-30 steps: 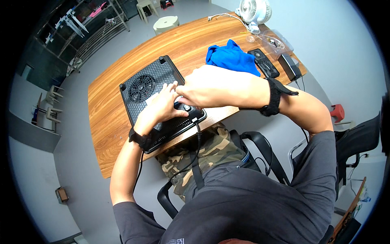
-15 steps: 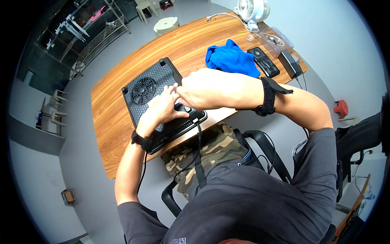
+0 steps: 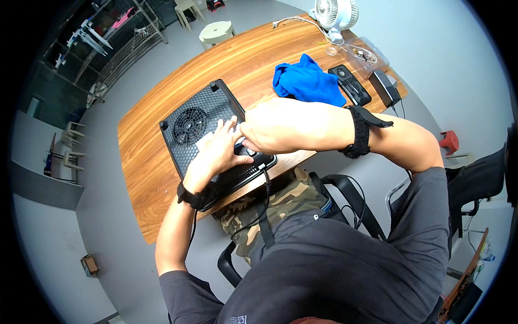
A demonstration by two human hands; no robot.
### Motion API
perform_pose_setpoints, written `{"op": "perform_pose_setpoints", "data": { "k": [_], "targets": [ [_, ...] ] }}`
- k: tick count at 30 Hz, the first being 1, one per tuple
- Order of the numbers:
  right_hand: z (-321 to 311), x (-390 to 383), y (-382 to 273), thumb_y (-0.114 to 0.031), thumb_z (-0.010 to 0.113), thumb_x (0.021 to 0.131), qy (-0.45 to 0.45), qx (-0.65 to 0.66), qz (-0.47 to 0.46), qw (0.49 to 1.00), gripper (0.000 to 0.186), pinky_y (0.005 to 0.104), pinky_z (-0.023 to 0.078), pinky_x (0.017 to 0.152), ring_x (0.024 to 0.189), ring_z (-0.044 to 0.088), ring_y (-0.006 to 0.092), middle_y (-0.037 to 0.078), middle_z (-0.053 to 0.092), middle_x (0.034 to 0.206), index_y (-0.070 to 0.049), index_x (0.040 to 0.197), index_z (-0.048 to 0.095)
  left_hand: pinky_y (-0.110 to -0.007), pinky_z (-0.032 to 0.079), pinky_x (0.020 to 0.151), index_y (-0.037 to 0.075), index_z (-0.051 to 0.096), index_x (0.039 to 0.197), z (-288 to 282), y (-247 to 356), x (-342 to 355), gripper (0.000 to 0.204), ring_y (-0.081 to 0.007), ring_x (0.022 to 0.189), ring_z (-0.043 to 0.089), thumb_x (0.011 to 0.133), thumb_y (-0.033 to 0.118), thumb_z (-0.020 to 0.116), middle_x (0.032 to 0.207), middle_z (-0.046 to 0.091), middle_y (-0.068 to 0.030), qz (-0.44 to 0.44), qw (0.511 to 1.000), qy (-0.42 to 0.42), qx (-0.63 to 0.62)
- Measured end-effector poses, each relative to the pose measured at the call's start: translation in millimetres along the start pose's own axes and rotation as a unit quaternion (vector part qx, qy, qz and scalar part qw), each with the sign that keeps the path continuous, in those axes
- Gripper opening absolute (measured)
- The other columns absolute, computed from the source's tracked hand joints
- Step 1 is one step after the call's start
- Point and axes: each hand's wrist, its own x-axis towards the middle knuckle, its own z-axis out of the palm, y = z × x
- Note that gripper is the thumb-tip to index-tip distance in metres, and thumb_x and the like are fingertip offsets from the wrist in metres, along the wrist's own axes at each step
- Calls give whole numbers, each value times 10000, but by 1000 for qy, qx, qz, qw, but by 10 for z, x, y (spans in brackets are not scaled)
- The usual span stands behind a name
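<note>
A black laptop cooling pad (image 3: 210,105) lies on the table with its mesh face, round fan and stubby feet showing. My left hand (image 3: 218,151) rests on its near part, fingers spread and thumb stretched toward the right. Close against those fingers is my right hand (image 3: 270,127), bent over the pad's right side with its fingers curled in. Whatever it pinches is hidden beneath the hand. A black cable (image 3: 266,181) with a pale plug runs from the pad's near edge down past my lap.
Right of the pad, a crumpled blue cloth (image 3: 307,81) lies on the wooden table (image 3: 156,183). Beyond it are a black tool case (image 3: 350,86), a black box-shaped device (image 3: 384,86), a clear plastic box (image 3: 372,51) and a white fan (image 3: 335,16).
The view has shifted slightly. My right hand has come a little nearer to me over the pad, while my left hand stays spread on it.
</note>
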Motion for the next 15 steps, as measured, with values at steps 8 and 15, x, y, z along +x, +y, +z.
{"op": "perform_pose_setpoints", "data": {
  "k": [8, 15],
  "targets": [
    [70, -109, 37, -234, 616, 952, 100, -2, -38, 994, 271, 406, 546, 621, 681, 658, 357, 183, 621, 703, 34, 985, 596, -686, 344, 1129, 231, 477, 1517, -14, -35, -1, 920, -561, 1468, 276, 729, 496, 871, 1619, 288, -294, 24, 1000, -1, -17],
    [-6, 21, 42, -241, 603, 965, 29, 0, -15, 999, 285, 420, 543, 601, 647, 661, 330, 159, 630, 685, 16, 847, 643, -689, 350, 1121, 242, 472, 1518, -14, -16, -13, 921, -574, 1469, 259, 729, 506, 867, 1620, 287, -296, 7, 1000, 8, -22]
  ]
}}
